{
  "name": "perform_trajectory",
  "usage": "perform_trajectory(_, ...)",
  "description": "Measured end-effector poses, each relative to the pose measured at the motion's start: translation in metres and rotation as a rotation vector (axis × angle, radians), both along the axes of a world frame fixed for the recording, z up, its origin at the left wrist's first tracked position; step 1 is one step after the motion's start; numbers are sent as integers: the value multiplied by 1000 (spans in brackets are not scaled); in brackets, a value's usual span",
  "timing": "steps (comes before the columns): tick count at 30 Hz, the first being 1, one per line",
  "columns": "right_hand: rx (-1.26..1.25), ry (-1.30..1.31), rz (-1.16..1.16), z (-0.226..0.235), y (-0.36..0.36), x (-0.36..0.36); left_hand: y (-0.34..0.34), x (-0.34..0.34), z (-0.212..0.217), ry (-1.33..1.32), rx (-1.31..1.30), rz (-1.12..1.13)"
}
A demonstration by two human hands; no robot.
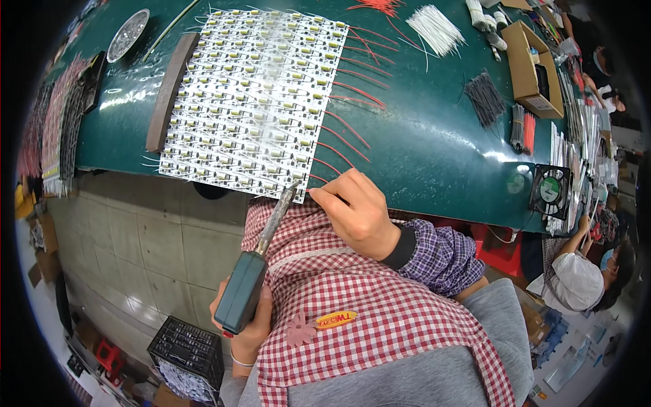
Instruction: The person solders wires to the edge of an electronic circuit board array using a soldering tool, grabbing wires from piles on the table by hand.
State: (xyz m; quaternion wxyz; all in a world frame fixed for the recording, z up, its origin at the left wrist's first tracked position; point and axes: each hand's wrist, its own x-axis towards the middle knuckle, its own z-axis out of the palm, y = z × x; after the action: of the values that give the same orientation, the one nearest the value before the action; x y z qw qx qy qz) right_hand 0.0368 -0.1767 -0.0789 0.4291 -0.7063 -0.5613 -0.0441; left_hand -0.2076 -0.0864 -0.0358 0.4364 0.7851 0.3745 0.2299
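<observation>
My left hand [256,325] is wrapped around the dark green body of a soldering gun [242,288]. Its long metal tip points up to the near right corner of a white circuit board panel [251,102], which carries rows of small yellow components. At that same corner my right hand [359,216] is closed, thumb and forefinger pinching the end of a red wire [310,190]; the fingers partly hide it. Several other red wires [351,128] stick out along the panel's right edge. Whether the tip touches the board I cannot tell.
A dark bar [172,95] lies along the panel's left edge on the green table [434,156]. White wires [435,30], black wires [484,99], a cardboard box [532,74] and a small fan [549,188] are to the right. A round dish [128,35] sits far left.
</observation>
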Motion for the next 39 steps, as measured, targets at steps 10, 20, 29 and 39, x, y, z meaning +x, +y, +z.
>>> perform_trajectory(10,-38,12,17,0,-1,-2,2,8,12,67,63,-99)
perform_trajectory(20,-33,-15,1,0,0,-5,0,-3,0,59,41,-107)
perform_trajectory(29,-37,-8,-7,-1,0,-5,-6,-9,10,20,-101,61)
perform_trajectory(39,30,113,-107,27,0,21,-1,-12,-20,-129,-251,94)
